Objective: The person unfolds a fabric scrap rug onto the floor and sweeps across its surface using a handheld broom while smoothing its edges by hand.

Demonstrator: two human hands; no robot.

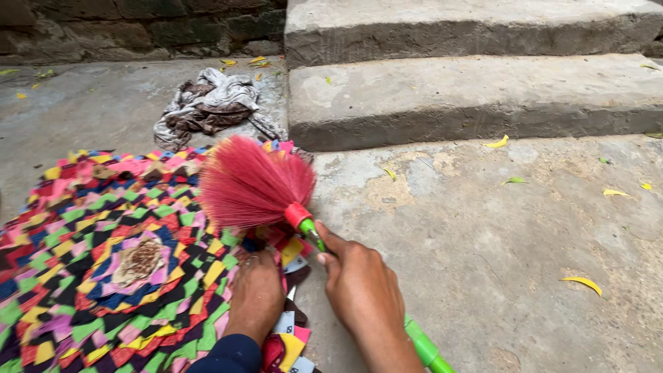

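- At the far left, the round patchwork mat [103, 262] lies flat on the concrete floor [483, 242], woven from bright scraps of red, green, yellow, pink and black, with a brownish rosette [140, 260] at its centre.
- Behind the mat, near the dark wall [138, 27], a crumpled grey and brown rag [210, 105] lies on the floor, just beside the corner of the lower step.
- My left hand [255, 293] rests palm down on the right edge of the mat, fingers together and pressed flat on the cloth; it clamps on nothing that I can see. A dark blue sleeve [224, 356] covers my wrist.
- The broom [276, 200] has a fan of pink-red bristles [250, 183] spread over the upper right part of the mat, a red collar and a green handle [423, 345] that runs down to the right.
- My right hand [359, 283] is wrapped tight around the green handle just below the red collar, with the thumb lying along the handle.
- My two hands are close beside each other but not touching.
- To the right, bare concrete carries a few yellow leaves [583, 282], well apart from the broom.
- Along the top right, two stone steps [469, 97] rise one behind the other.
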